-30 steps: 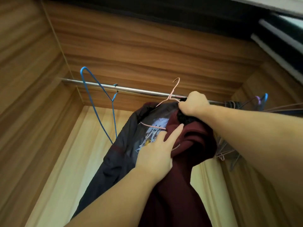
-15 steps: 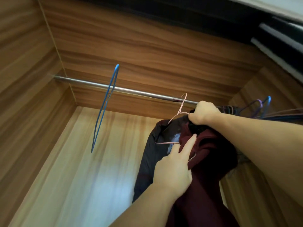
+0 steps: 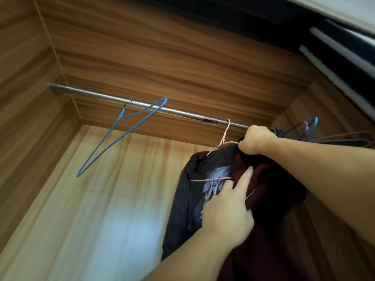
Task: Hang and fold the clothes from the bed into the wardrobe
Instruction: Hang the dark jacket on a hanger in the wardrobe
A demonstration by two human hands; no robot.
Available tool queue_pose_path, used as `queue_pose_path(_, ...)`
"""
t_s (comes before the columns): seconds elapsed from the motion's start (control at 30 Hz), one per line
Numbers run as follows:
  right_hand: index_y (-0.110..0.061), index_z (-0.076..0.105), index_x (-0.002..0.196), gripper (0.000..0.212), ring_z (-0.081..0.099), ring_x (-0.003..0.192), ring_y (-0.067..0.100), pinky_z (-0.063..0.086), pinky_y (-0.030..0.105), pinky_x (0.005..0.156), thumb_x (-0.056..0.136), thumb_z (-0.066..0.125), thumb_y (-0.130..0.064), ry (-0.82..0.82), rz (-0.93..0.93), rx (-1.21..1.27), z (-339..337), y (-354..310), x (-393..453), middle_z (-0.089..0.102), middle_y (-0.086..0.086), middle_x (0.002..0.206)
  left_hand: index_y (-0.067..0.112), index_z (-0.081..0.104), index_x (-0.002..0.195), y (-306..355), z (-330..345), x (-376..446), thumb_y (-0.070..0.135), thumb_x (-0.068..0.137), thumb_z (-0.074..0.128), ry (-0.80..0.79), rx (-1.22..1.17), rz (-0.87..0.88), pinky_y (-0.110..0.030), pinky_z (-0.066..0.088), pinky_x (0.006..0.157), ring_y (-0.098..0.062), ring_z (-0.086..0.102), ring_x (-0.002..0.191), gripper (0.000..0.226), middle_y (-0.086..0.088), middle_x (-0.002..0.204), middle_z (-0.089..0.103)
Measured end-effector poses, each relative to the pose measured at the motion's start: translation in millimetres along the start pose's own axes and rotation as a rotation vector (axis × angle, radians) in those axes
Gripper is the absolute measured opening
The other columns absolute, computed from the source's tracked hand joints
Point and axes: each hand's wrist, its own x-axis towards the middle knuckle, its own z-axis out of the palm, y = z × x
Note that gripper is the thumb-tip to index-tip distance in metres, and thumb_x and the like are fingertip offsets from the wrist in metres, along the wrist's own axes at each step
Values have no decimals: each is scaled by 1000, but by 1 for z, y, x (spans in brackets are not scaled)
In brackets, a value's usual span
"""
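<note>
Two hands work at the right end of the wardrobe rail point(image 3: 142, 105). Right hand point(image 3: 256, 139): clenched into a fist around the dark collar fabric of a maroon garment point(image 3: 284, 230), held just below the rail. Whether a hanger hook sits inside the fist cannot be determined. Left hand point(image 3: 227, 211): fingers extended and lying flat against the front of the maroon garment, beside its metal zipper point(image 3: 250, 194); it grasps nothing.

A black jacket point(image 3: 188, 199) with a pale printed graphic point(image 3: 213, 187) hangs directly to the left of the maroon garment, touching it. The jacket sits on a pink wire hanger point(image 3: 224, 138), whose hook passes over the rail next to a metal joint sleeve point(image 3: 210, 120).

Further left along the rail, well apart from the garments, an empty blue wire hanger point(image 3: 121, 138) hangs tilted at an angle. At the far right, behind the right forearm, several empty hangers point(image 3: 308, 128) in purple and blue are bunched together. Wood-grain panels point(image 3: 142, 47) form the wardrobe interior.
</note>
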Motion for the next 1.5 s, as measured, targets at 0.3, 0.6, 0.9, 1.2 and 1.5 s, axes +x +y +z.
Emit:
queue_pose_path(0.3, -3, 58, 126, 42, 56, 120, 32, 47, 33, 92, 98, 42, -29, -69, -2, -83, 5, 10, -13, 56, 14, 133, 55, -3, 145, 17, 13, -13, 27, 91, 54, -64, -35, -25, -44, 48, 87, -30, 54, 114, 83, 0, 132, 44)
queue_pose_path(0.6, -11, 53, 126, 55, 56, 117, 36, 42, 37, 83, 87, 54, -50, 19, -54, -138, 25, 45, -50, 57, 14, 130, 53, -14, 144, 50, 51, -52, 39, 87, 60, 23, -218, -232, -41, 50, 90, -23, 55, 115, 95, 8, 141, 34)
queue_pose_path(0.9, -21, 34, 142, 73, 43, 126, 46, 39, 49, 103, 82, 62, -51, -19, -99, -158, 10, 90, -106, 32, 16, 144, 49, 16, 140, 46, 77, -141, 40, 65, 79, -280, -454, -489, -40, 52, 92, -18, 62, 103, 98, 8, 114, 63)
queue_pose_path(1.2, -27, 14, 152, 96, 42, 133, 28, 35, 32, 109, 79, 72, -45, -29, 164, 254, 32, 105, -253, 18, 10, 156, 36, 17, 147, 43, 59, -205, 37, 66, 82, -372, -498, -619, -41, 50, 92, -22, 58, 107, 104, 0, 125, 55)
queue_pose_path(1.5, -15, 19, 148, 89, 52, 108, 23, 49, 28, 77, 81, 72, -40, -781, 594, 72, 80, 134, -485, 43, 11, 138, 33, 5, 153, 72, 43, -328, 38, 77, 76, -573, -536, -673, -45, 47, 99, -27, 52, 123, 104, -5, 144, 42)
